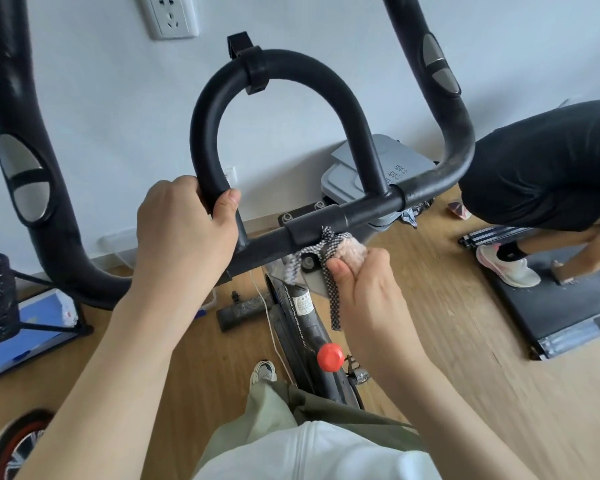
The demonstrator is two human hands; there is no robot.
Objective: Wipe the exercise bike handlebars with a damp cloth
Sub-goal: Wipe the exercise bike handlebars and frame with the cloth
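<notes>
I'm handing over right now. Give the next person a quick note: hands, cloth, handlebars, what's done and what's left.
Left hand: gripping the base of the centre loop, steadying it.
Right hand: shut on the cloth, pressing it against the crossbar near the centre clamp.
Done: cannot tell what has already been wiped.
Left: judging by visible marks, the right side bar probably needs wiping; check the left side bar too.

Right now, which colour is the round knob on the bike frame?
Red-orange. The knob shows in the head view, low on the dark frame.

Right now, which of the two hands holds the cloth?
The right hand grips the cloth below the crossbar; the left hand grips only the bare loop bar.
</notes>
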